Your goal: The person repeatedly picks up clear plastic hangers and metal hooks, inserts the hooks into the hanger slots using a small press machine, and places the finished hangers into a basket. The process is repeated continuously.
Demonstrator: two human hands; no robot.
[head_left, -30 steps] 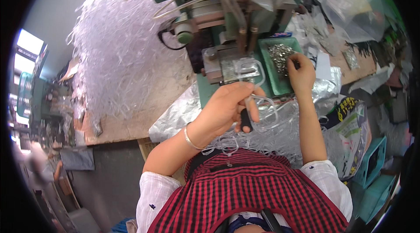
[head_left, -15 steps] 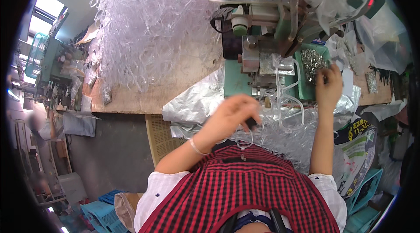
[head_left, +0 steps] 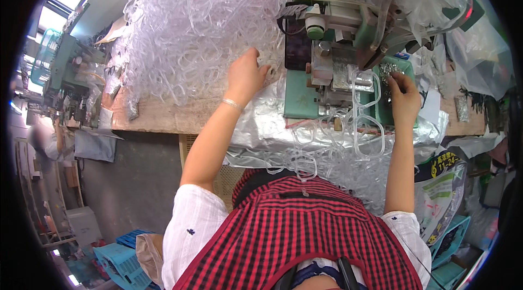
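My left hand (head_left: 246, 76) reaches over the bench at the near right edge of a big pile of clear plastic eyeglass frames (head_left: 185, 45). Its thumb stands apart from the other fingers, and nothing shows between them. In a green tray (head_left: 411, 69) at the right, my right hand (head_left: 405, 99) dips its fingertips into small shiny metal parts (head_left: 385, 69). Those fingers are drawn together; what they pinch is too small to make out. Beside the tray, a clear eyeglass frame (head_left: 369, 136) hangs down from the metal block (head_left: 348, 66) of a green bench machine (head_left: 298, 96).
More clear frames (head_left: 348, 173) lie heaped by my apron below the machine. Silver foil sheeting (head_left: 261, 126) covers the bench edge. A dark phone-like slab (head_left: 297, 50) stands against the machine. Blue crates (head_left: 117, 265) sit on the floor at the left; another person (head_left: 52, 140) is farther off.
My left hand has gone from in front of my apron up and left to the pile's edge. My right hand stays at the tray, its fingers now farther into the metal parts.
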